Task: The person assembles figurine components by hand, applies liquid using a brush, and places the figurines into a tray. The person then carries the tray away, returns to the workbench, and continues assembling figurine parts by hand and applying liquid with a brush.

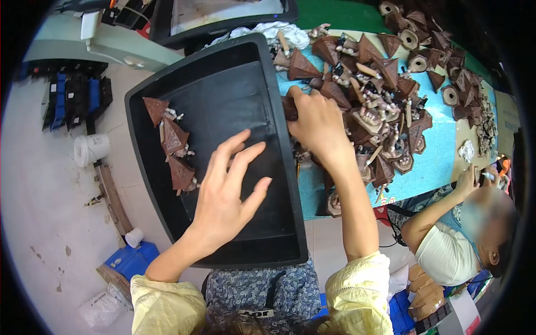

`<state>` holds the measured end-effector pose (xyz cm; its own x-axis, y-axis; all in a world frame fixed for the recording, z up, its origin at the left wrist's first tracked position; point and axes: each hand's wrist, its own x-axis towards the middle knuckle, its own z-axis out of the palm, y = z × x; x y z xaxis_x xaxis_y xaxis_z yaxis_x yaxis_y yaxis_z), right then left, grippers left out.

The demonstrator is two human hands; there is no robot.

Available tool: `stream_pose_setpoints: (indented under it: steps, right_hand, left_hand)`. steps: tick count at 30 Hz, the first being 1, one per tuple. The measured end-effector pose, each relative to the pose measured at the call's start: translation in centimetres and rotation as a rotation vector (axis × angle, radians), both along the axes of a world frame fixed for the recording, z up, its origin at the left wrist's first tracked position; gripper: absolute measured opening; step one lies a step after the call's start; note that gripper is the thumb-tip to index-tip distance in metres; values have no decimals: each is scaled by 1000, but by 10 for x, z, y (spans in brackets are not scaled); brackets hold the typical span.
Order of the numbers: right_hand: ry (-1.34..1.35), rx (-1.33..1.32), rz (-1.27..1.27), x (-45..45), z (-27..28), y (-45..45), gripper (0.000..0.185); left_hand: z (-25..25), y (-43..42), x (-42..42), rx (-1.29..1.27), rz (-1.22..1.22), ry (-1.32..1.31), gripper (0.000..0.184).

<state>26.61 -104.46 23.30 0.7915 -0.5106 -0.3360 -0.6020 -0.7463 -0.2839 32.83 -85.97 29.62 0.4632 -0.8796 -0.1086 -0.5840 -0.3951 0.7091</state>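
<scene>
My left hand [220, 190] hovers over the black tray [234, 89], fingers spread and holding nothing. Along the tray's left side lie three brown roof-shaped pieces [175, 137] with small pale figures beside them. Just beyond the tray's right rim, the curled fingers of my right hand [318, 120] grip a dark brown roof-shaped piece [290, 109], partly hidden by the hand. Around and beyond that hand spreads a heap of similar brown pieces [388, 70], mixed with pale figures and small tan sticks.
The heap lies on a blue table surface [441, 148]. A second black tray [223, 19] and white crumpled plastic [285, 34] are at the back. Another person [446, 251] works at the right, hands near the table edge. A white bucket [91, 149] stands on the floor at left.
</scene>
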Motion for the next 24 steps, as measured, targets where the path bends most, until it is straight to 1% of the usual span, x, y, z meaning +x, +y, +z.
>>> stream_pose_setpoints:
  steps: [1, 2, 3, 4, 5, 6, 7, 8, 10, 11, 12, 14, 15, 16, 18, 19, 20, 22, 23, 24]
  right_hand:
    - [-231, -109, -36, -8, 5, 3, 28]
    - [-457, -215, -68, -17, 9, 7, 26]
    - [-601, -193, -132, -25, 10, 8, 19]
    - [-658, -23, -330, -30, 20, 9, 14]
    - [-641, -11, -374, -35, 34, 9, 9]
    - [-627, 6, -413, -35, 47, 9, 5]
    - [-593, 63, -411, -35, 49, 5, 9]
    - [-596, 57, -411, -35, 44, 3, 9]
    - [-625, -23, -237, -33, 23, 0, 21]
    - [-612, 2, -156, -32, 15, 2, 35]
    - [-619, -6, -151, -25, 11, 5, 40]
    - [-368, -100, -171, -15, 5, 5, 34]
    - [-322, -39, -244, -11, -1, -1, 25]
    - [-322, -40, -255, -13, -4, -2, 25]
    - [-491, -89, -339, -18, -7, -7, 18]
    - [-622, -82, -330, -26, -5, -12, 19]
    - [-621, -80, -334, -25, -4, -9, 19]
    - [-216, -69, -296, -17, 0, 1, 32]
    - [-165, -150, -160, -15, -7, 7, 45]
    - [-104, -281, -104, -7, -10, 12, 50]
  left_hand:
    - [-1, -10, 0, -67, -14, -3, 53]
    - [-1, -20, 0, -82, -18, 6, 53]
    - [-1, -32, 1, -143, 15, -9, 55]
    - [-4, -44, 3, -203, 50, -23, 57]
    - [-12, -56, 7, -272, 19, -78, 64]
    - [-19, -69, 9, -290, 26, -52, 67]
    - [-26, -78, 11, -213, -2, -65, 67]
    - [-33, -84, 12, -147, -32, -87, 67]
    - [-42, -88, 10, -152, -29, -140, 68]
    - [-47, -89, 8, -143, -24, -185, 68]
    - [-50, -87, 6, -138, -29, -189, 68]
    - [-56, -84, 2, -268, 100, -89, 69]
    - [-59, -84, 2, -272, 109, -95, 71]
    - [-61, -83, 2, -272, 97, -95, 71]
    - [-63, -83, 0, -301, 145, -61, 71]
    - [-62, -82, -1, -291, 174, -79, 69]
    - [-65, -81, -3, -289, 171, -78, 69]
    - [-74, -82, -8, -442, 267, -9, 69]
    - [-77, -83, -12, -531, 290, 21, 68]
    - [-79, -82, -12, -532, 286, 20, 68]
